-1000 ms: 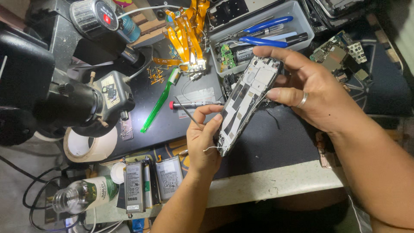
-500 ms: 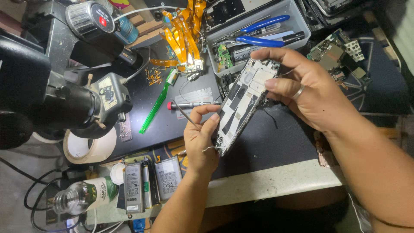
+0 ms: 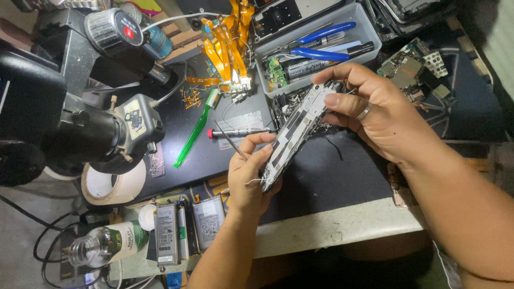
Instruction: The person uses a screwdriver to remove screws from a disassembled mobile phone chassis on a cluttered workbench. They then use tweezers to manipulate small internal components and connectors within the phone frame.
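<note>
Near edge: batteries point(image 3: 182, 227) and a bottle point(image 3: 101, 243) lie left of the left hand point(image 3: 247, 174), which grips the low end of the phone frame point(image 3: 297, 131) and pinches tweezers point(image 3: 231, 141). The right hand point(image 3: 383, 115) clasps the frame's far end, holding it tilted above the black mat point(image 3: 342, 166). Frame looks stripped, so teardown seems well along; screwdriver point(image 3: 241, 131), green brush point(image 3: 195, 128), tool tray point(image 3: 369, 35) lie farther back, untouched.

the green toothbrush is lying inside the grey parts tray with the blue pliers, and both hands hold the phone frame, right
Not quite. The head view shows the green toothbrush lying on the black mat, outside the grey parts tray. The blue pliers are in the tray, and the left hand and right hand do hold the phone frame.
</note>
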